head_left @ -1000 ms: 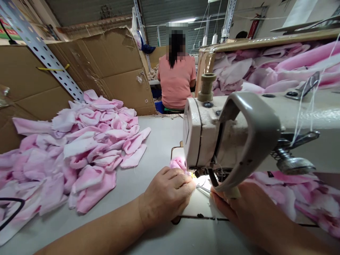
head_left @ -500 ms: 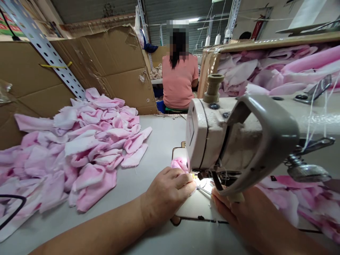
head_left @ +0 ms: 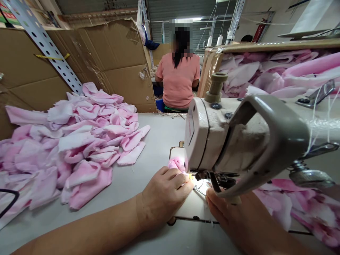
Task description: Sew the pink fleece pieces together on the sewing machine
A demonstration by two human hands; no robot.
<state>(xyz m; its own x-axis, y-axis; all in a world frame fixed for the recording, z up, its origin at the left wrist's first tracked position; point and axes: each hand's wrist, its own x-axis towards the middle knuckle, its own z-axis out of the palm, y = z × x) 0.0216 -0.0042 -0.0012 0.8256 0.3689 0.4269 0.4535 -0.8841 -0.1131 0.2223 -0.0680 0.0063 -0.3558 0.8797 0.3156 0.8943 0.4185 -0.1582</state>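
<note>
My left hand (head_left: pixel 163 198) rests on the white sewing table (head_left: pixel 127 184) with its fingers closed on a small pink fabric piece (head_left: pixel 176 164), just beside the presser foot (head_left: pixel 212 179) of a beige industrial sewing machine (head_left: pixel 233 141). My right hand (head_left: pixel 225 219) lies in front of the foot, partly hidden beneath the machine's grey guard (head_left: pixel 276 141). A thin metal tool (head_left: pixel 199 191) lies between the two hands, and I cannot tell whether either hand holds it. The needle area is lit and mostly hidden.
A large heap of pink fabric pieces (head_left: pixel 74 148) lies on the table's left side. Printed pink fabric (head_left: pixel 292 209) lies to the right of the machine, with more in a box (head_left: pixel 265 67) behind. A co-worker in a pink shirt (head_left: pixel 177 81) sits beyond, before cardboard sheets (head_left: pixel 106 60).
The whole view has turned slightly and the machine appears larger. My right hand has shifted a little left toward the foot. My left hand stays on the pink piece.
</note>
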